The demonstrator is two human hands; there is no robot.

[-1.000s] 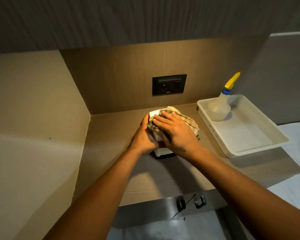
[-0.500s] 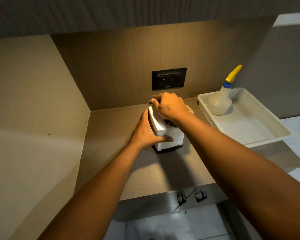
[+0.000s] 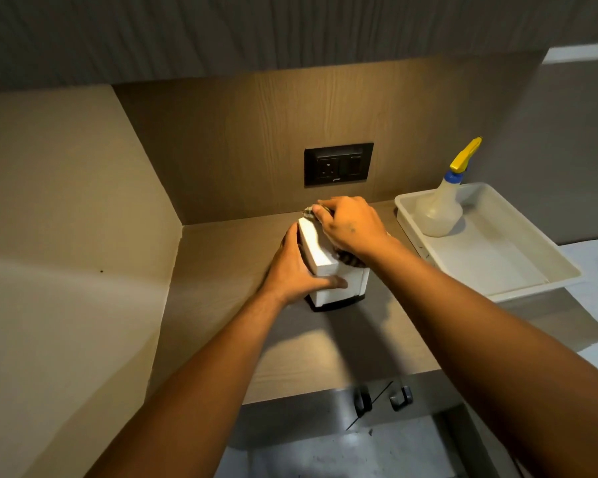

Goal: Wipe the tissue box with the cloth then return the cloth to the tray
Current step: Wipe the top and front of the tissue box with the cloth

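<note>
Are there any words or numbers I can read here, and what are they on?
No text here can be read.
Socket plate: a tiny pale mark at its lower edge, too small and blurred to read.
Spray bottle: no label shows.
Tissue box: plain white, no print shows.
Tray: dark specks on its near wall, unreadable.

Left hand (image 3: pixel 296 270) cupped, thumb forward, gripping; right hand (image 3: pixel 351 224) palm down, fingers curled, pressing.
</note>
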